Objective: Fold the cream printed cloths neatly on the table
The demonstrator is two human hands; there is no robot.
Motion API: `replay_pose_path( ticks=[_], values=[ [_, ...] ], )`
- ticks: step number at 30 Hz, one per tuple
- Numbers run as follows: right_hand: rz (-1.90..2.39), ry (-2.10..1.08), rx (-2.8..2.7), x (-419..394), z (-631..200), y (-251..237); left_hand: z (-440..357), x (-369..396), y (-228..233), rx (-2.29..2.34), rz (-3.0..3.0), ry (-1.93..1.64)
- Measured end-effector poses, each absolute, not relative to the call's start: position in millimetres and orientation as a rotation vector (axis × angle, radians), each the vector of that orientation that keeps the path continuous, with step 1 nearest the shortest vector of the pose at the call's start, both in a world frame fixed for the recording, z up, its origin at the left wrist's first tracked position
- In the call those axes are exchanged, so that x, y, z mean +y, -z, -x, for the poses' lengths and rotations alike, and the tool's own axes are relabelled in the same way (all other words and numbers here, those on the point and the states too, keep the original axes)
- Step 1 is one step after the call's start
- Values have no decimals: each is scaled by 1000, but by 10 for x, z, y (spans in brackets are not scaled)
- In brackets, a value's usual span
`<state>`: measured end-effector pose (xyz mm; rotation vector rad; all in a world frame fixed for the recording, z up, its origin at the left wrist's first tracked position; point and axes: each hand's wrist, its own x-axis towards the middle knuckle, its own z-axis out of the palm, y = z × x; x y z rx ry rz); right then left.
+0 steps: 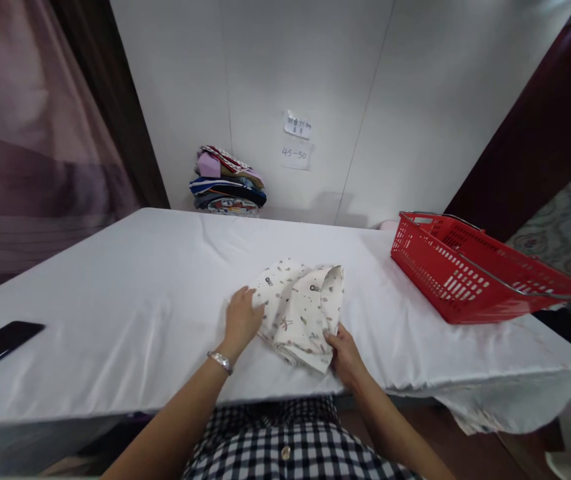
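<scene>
A white cloth (310,310) with a small scattered print of plants and little figures lies bunched and partly folded near the front of the table. Its layers bulge up at the right, where one edge stands open in a curve. My left hand (242,319), with a silver bracelet at the wrist, grips the cloth's left edge between thumb and fingers. At the lower right corner, my right hand (345,353) pinches the cloth, thumb on top and the other fingers mostly underneath. Whether the cloth is a garment or a plain piece, I cannot tell.
A white sheet covers the table (115,287). A red plastic basket (465,273) with metal handles stands at the right edge. A black phone (0,347) lies far left. Folded fabrics (228,181) are stacked by the back wall, beside handwritten paper signs (296,153).
</scene>
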<state>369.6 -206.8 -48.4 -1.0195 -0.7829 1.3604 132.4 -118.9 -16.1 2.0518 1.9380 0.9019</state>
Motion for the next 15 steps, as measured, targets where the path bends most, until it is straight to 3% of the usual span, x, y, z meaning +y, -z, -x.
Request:
replay_pose_path(
  ticks=[4,9,15],
  values=[
    [1056,-1354,-750,-2059,-3861,311,-1131,-886,220,2120,-1983,-623],
    [1151,-1316,-778,-1878,-4066,23,-1096,-632,248,1983,-1894,-436],
    [1190,-1109,-902,-1391,-4493,-484,-732,-258,-346,2073,-1830,-808]
  ],
)
